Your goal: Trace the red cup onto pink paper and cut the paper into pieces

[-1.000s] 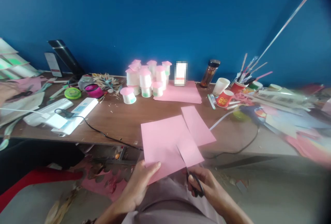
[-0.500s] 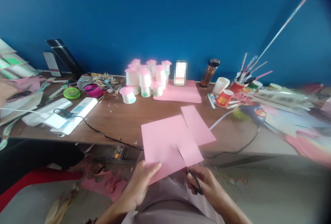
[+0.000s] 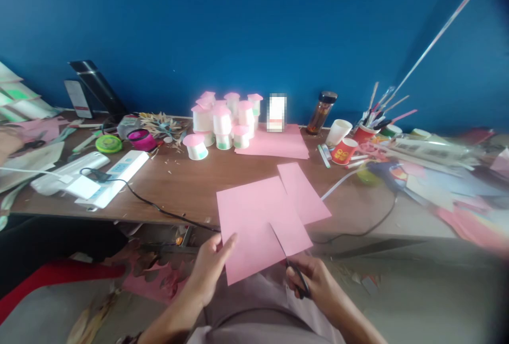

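A pink sheet of paper [image 3: 250,222] is held up over the table's front edge, with a slit running into it from its near edge. My left hand [image 3: 210,267] has the sheet's left edge between the thumb on top and the fingers, which are partly hidden. In my right hand [image 3: 314,275] is a pair of black-handled scissors [image 3: 303,287], their blades at the near end of the slit. Another, smaller pink paper piece [image 3: 304,190] lies on the table, partly beneath the sheet.
White paper cups with pink tops [image 3: 222,124] stand against the blue wall beside stacked pink paper [image 3: 278,145]. A power strip [image 3: 123,174] lies left, its black cable [image 3: 159,209] crossing the table. A dark bottle [image 3: 322,113] and red cup [image 3: 344,151] stand right.
My left hand has shifted slightly left along the sheet's edge, its thumb now less far over the paper. The scissors and right hand are nearly where they were.
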Motion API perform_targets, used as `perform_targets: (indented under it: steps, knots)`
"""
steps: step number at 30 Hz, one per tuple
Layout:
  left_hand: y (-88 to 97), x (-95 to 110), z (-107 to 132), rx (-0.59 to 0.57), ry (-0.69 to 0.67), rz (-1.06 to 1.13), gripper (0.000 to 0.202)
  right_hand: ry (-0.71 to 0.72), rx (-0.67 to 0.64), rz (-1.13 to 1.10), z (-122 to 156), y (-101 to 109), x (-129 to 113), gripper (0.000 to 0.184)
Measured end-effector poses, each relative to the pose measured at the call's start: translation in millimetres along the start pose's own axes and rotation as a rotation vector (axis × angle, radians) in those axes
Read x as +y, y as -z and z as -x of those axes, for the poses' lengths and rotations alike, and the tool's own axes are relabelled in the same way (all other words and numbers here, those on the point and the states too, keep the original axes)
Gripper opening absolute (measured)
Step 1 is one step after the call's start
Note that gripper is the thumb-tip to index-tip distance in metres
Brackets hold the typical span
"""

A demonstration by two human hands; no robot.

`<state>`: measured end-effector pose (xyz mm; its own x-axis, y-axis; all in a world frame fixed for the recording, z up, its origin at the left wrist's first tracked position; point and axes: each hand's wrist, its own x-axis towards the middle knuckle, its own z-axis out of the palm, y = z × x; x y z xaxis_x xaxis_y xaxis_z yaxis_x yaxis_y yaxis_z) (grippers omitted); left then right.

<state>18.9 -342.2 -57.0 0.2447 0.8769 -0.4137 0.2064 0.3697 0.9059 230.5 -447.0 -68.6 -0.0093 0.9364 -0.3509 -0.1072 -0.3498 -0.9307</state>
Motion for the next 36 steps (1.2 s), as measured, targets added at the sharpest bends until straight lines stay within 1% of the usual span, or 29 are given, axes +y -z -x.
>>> perform_targets:
  steps: [1,3,6,8,11,13,16,21,24,29,36]
  knots:
    - [2.1,-1,-5,0.041,-0.012,0.021,0.049,0.003,-0.005,-0.001,0,1,1,0.034]
    - [4.4,-3,-16,0.075,-0.034,0.077,0.048,0.002,-0.009,-0.012,-1,1,3,0.034]
    - [3.1,-8,-27,0.072,-0.066,0.096,0.041,-0.005,0.000,-0.021,-1,0,1,0.037]
    - [1.0,-13,-30,0.092,-0.130,0.041,0.038,-0.011,0.004,-0.015,0,-1,-3,0.040]
    - [-1.1,-18,-30,0.168,-0.233,-0.128,0.037,-0.033,0.009,0.000,2,-2,-9,0.045]
    - [-1.9,-19,-27,0.191,-0.268,-0.205,0.036,-0.049,0.015,0.007,4,-2,-11,0.047]
    - [-2.8,-17,-21,0.148,-0.261,-0.207,0.037,-0.050,0.019,0.008,5,-1,-13,0.049]
    - [-2.8,-13,-16,0.049,-0.211,-0.114,0.039,-0.030,0.011,0.027,5,-1,-15,0.051]
    - [-2.3,-13,-14,0.020,-0.189,-0.065,0.039,-0.021,-0.002,0.055,5,-1,-16,0.051]
    - [-3.3,-13,-11,0.013,-0.156,-0.035,0.039,0.008,-0.019,0.075,4,-2,-18,0.049]
    - [-4.1,-12,-9,0.016,-0.160,-0.014,0.038,0.004,-0.010,0.061,3,-2,-13,0.046]
